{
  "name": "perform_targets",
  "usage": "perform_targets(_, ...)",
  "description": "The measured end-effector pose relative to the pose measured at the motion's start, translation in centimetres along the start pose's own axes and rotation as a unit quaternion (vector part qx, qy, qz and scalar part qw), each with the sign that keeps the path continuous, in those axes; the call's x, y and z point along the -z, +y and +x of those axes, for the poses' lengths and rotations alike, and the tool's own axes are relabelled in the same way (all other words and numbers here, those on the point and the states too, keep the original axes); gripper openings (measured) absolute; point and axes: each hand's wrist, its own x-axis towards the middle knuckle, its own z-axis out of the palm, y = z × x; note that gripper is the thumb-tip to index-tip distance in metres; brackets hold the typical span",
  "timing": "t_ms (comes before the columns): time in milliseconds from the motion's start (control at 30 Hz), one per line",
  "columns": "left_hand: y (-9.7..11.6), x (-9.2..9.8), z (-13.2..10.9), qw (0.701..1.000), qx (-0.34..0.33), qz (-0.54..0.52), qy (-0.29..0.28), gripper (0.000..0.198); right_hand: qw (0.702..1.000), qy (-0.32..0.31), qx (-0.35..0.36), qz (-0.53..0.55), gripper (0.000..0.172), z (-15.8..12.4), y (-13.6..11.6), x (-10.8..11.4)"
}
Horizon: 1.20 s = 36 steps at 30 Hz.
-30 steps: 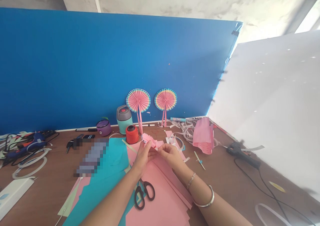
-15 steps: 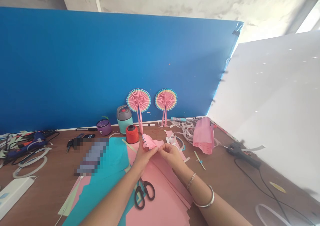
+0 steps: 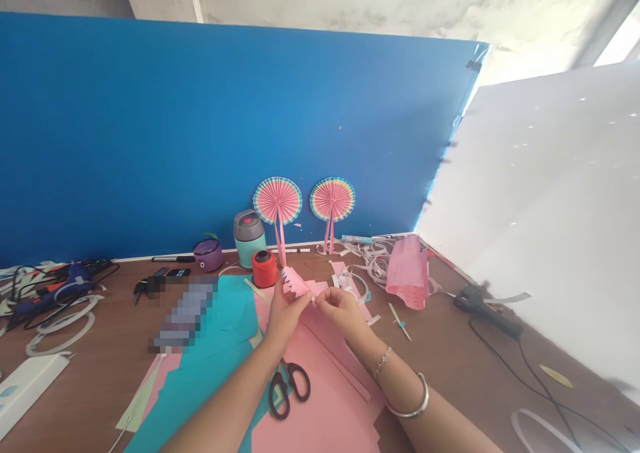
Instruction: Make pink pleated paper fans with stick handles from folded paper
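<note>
A piece of pleated pink paper (image 3: 296, 283) with a zigzag edge is held in my left hand (image 3: 286, 316), thumb pressed against its gathered end. My right hand (image 3: 341, 311) pinches that same narrow end with thumb and fingertips, so the two hands nearly meet. Below them lie pink paper sheets (image 3: 320, 413), with a long narrow pink strip (image 3: 345, 366) running down over them from beneath the hands. Black-handled scissors (image 3: 290, 389) rest on the paper near my left forearm, their blades partly hidden.
Two round paper fans (image 3: 278, 201) stand against the blue panel (image 3: 150, 126). Nearby are a teal flask (image 3: 250, 245), a red tape roll (image 3: 264, 269) and a purple cup (image 3: 208, 255). Teal paper (image 3: 200, 379) lies left; a glue gun (image 3: 487, 313) with its cord lies right.
The pleated paper has tilted and looks more closed up in my left hand. The pink strip's lower end has shifted slightly left. My right hand stays at the gathered end.
</note>
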Motion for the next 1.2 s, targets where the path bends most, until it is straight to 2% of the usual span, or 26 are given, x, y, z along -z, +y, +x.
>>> perform_targets(267,0.11,-0.01,0.01,1.0,0.005,-0.005,0.022,0.051,1.0,0.004,-0.009,-0.002,0.011,0.03,0.13,0.01)
perform_targets(533,-0.02,0.07,0.05,1.0,0.008,-0.021,0.016,0.055,1.0,0.004,-0.009,0.008,0.012,0.01,0.4,-0.02)
perform_targets(767,0.55,-0.05,-0.29,0.999,0.027,-0.035,0.021,0.06,0.997,0.005,-0.026,0.066,0.028,-0.25,-0.03,0.3)
perform_targets(867,0.58,0.03,-0.22,0.999,0.03,-0.033,0.028,0.06,0.998,0.0,-0.025,0.05,0.025,-0.23,0.02,0.41)
perform_targets(1033,0.36,0.35,0.1,0.998,0.018,-0.057,0.005,0.055,1.0,0.01,-0.022,0.002,0.023,-0.14,0.34,0.5)
perform_targets(1200,0.28,0.47,0.29,0.997,0.037,-0.061,0.013,0.058,1.0,0.008,-0.02,0.0,0.022,-0.12,0.52,0.5)
